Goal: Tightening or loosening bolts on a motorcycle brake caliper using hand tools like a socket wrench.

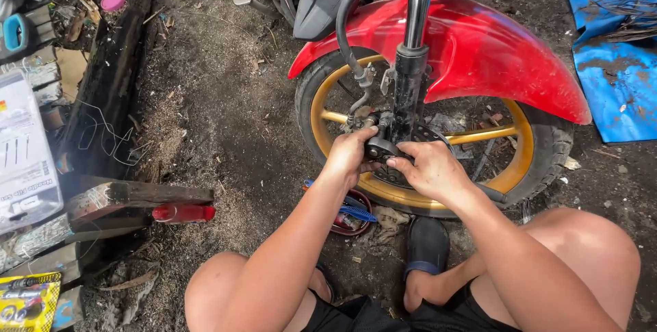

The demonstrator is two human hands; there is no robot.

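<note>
Head view, person squatting on bare ground, knees at the lower edge of the frame, one foot in a dark shoe [426, 244] between them. Both forearms reach forward and meet at the hub of a motorcycle front wheel [547, 150]. The left hand [350, 157] is curled around a small dark round part [380, 148] at the axle, gripping it from the left; the right hand [430, 168] lies just beside it on the right, fingers bent and thumb pressed to the same part. The part sits directly ahead of both hands at the foot of the fork leg [410, 72], whose long axis runs upright; the hands are about equally near. A small bowl of tools [352, 215] rests on the ground under the left wrist. Beyond: yellow rim, red mudguard [479, 44], blue tarpaulin [616, 65] far right.
</note>
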